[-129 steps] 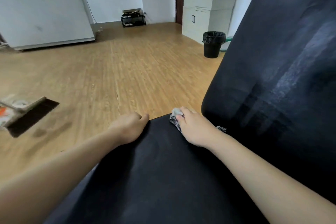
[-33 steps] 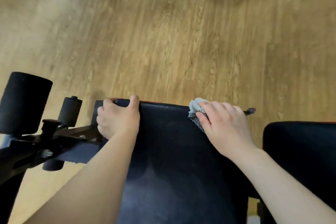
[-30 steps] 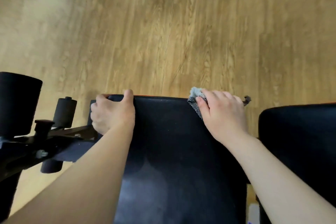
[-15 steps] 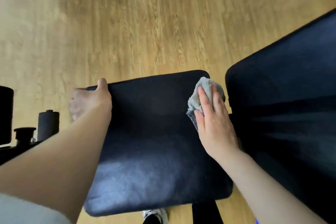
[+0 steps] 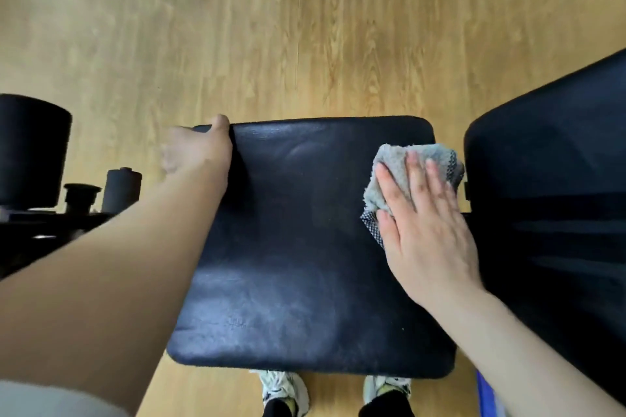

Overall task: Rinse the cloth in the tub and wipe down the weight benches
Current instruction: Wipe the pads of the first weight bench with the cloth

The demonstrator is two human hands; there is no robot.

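Wiping the seat pad (image 5: 305,247) of the bench, the right hand (image 5: 426,230) lies flat on a grey cloth (image 5: 393,166), fingers spread wide and straight so the palm pushes the fabric down over a broad patch instead of pinching it. The cloth sits bunched at the pad's far right corner, touching the leather, just beside the gap before the back pad (image 5: 559,213). The left hand (image 5: 196,152) curls over the pad's far left corner, thumb on top and the other fingers hidden under the edge, most likely to steady the seat against the sideways push of the wipe. Pale sheen across the near half of the pad suggests dampness there, though glare could explain it. Foam rollers (image 5: 30,152) stand off to the left, clear of both hands. Two shoes (image 5: 284,393) show below the pad on the wooden floor (image 5: 305,27). The tub is not in view
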